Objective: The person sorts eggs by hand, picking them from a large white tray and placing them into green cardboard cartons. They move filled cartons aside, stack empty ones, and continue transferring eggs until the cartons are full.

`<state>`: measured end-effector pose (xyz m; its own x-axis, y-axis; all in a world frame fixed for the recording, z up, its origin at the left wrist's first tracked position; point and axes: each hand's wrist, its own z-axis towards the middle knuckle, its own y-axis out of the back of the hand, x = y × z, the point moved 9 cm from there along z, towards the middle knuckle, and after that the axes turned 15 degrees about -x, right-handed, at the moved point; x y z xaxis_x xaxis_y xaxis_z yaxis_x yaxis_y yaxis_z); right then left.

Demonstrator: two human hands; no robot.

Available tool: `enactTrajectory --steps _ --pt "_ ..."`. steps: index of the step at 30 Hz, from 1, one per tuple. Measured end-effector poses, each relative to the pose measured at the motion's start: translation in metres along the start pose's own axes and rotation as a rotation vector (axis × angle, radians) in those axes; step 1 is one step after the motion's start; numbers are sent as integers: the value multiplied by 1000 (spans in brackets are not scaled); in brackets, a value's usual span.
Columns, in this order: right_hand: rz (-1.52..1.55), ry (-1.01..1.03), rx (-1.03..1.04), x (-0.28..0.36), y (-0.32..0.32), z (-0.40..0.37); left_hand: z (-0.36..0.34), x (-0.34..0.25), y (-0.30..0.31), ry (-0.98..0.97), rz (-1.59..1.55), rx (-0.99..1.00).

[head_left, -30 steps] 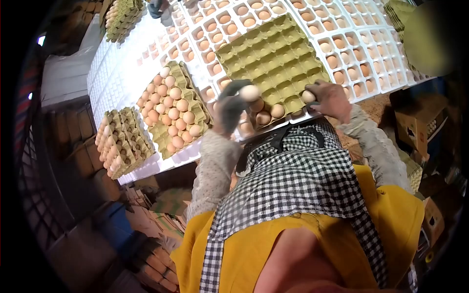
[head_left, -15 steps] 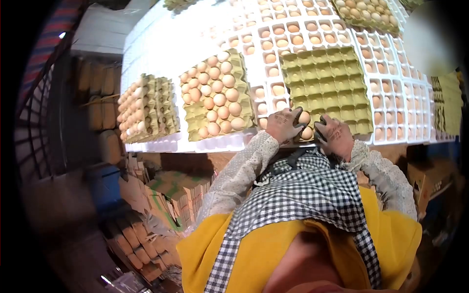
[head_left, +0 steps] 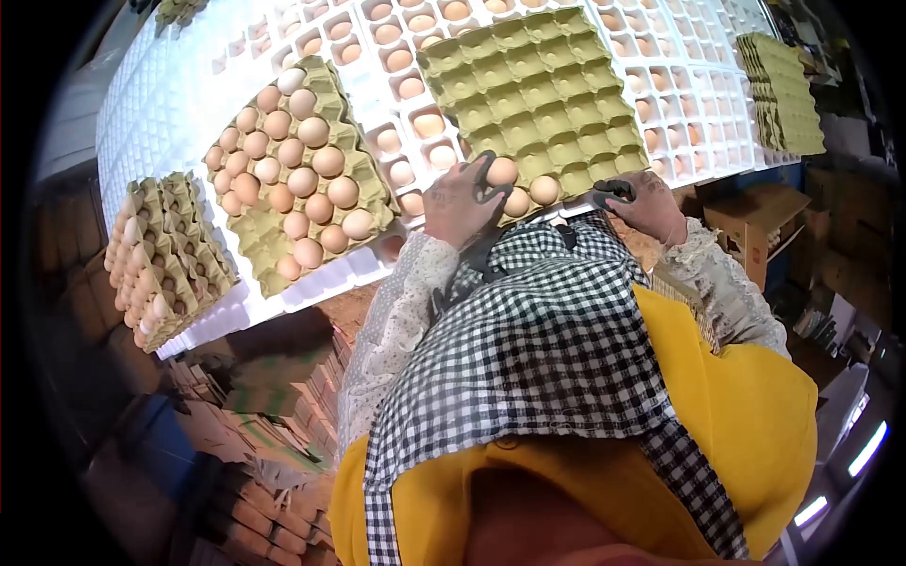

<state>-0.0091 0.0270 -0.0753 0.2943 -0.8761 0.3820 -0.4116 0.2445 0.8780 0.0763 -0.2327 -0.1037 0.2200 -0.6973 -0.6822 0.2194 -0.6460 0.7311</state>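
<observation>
Eggs point(head_left: 543, 190), three of them showing, sit in the near left corner of a green tray point(head_left: 566, 108) at twelve o'clock from the chest. The left hand point(head_left: 460, 204), at eleven o'clock, has its thumb and a finger against the left side of the farthest of these; whether they pinch it or only touch it, I cannot tell. The right hand point(head_left: 647, 205), at one o'clock, rests with bent fingers by the tray's near edge; its grip is hidden, so I cannot tell if it has hold of anything.

An egg should be light but brittle, with a smooth shell that could slip; best taken lightly around its widest part. The green tray looks stiff but light, likely to flex when loaded, so it wants a hand under each side.

At ten o'clock, a second tray point(head_left: 253, 238) holds rows of eggs, with bare cups toward its near left. Beyond its left side, a leaning tray stack point(head_left: 193, 226) carries more eggs. White trays point(head_left: 373, 90) spread underneath and beyond, many of their square pockets holding one egg. At two o'clock stand nested trays point(head_left: 788, 94).
</observation>
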Motion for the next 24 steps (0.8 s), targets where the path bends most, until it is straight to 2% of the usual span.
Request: enactTrajectory --steps 1,4,8,9,11,16,17,19,21,22,24 --pt "-100 25 -13 -8 -2 -1 -2 -1 1 11 -15 -22" --pt "-138 74 10 12 3 -8 -1 -3 3 48 -17 -10" --pt "-185 -114 278 -5 -44 -29 0 1 -3 66 -34 25" --pt "-188 -56 241 -4 -59 -27 -1 7 -5 70 -38 23" --pt "-209 -73 59 5 -66 -33 -2 9 -8 51 -32 24" --pt "-168 29 83 3 -113 -27 -1 12 -10 -8 -30 -6" --pt "-202 -45 219 4 -115 -29 0 10 -9 -37 -44 -36" --pt "-201 -35 13 -1 -120 -29 -4 9 -6 -15 -57 -57" --pt "-137 -103 46 4 -113 -32 -5 9 -8 -5 -56 -42" --pt "-107 -87 -56 3 -111 -33 -6 6 -5 -31 -56 -83" --pt "23 -135 -92 4 -103 -35 -7 -2 -1 -114 -49 -151"
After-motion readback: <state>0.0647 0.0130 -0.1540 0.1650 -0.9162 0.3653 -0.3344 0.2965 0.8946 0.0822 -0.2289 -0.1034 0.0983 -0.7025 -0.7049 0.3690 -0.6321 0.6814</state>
